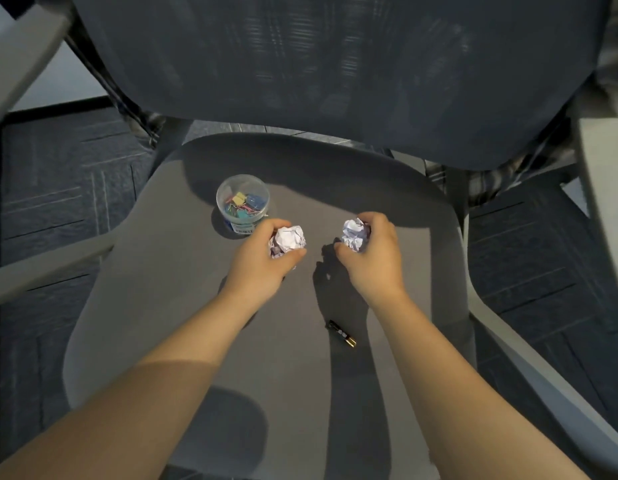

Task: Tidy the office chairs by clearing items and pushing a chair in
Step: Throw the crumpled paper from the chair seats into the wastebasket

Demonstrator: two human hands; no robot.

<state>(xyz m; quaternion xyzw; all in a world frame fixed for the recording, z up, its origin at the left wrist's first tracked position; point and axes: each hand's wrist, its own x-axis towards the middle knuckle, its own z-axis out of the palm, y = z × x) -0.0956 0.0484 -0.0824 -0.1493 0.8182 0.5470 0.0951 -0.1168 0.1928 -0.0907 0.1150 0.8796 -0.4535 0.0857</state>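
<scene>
A grey office chair (203,306) fills the view, its dark mesh backrest (335,64) rising beyond both hands. On the seat, the left hand (266,261) is curled around a crumpled paper ball (290,239), fingers and thumb closed on it. The right hand (373,258) is likewise closed on a second crumpled paper ball (354,233). Just beyond the left hand, touching its fingers, stands a clear round tub of coloured binder clips (242,199). A small black battery (342,334) lies on the seat nearer the person, beside the right forearm.
</scene>
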